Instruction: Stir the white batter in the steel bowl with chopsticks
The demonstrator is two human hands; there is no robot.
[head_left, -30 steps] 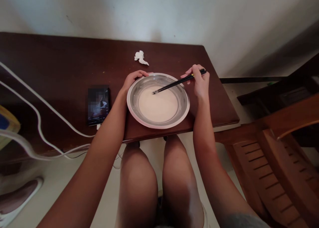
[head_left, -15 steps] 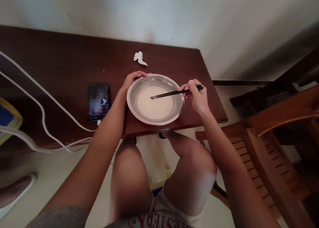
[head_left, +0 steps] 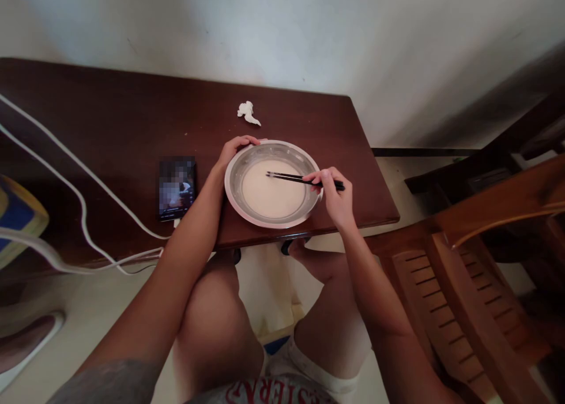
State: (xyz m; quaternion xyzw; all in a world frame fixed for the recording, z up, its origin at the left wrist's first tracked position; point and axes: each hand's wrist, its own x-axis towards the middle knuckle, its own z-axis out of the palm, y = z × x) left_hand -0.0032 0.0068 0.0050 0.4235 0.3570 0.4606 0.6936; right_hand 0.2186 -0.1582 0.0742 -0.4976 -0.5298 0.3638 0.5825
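A wide metal bowl stands near the front edge of the table, with a pale, creamy liquid in it. My left hand is curled round the bowl's far left rim; part of its fingers is hidden behind the bowl. Black chopsticks are pinched in my right hand over the bowl's right side. Their tips point left and reach the liquid near its middle; whether they dip below the surface I cannot tell.
A crumpled white tissue lies behind the bowl. To the left a phone is plugged into a white cable, and more cables run over the dark table. A wooden chair stands at the right, a wall behind.
My right hand has moved left and slightly toward me, and the chopsticks have swung so their handles sit lower. My left hand keeps its hold on the bowl. The view has tilted slightly.
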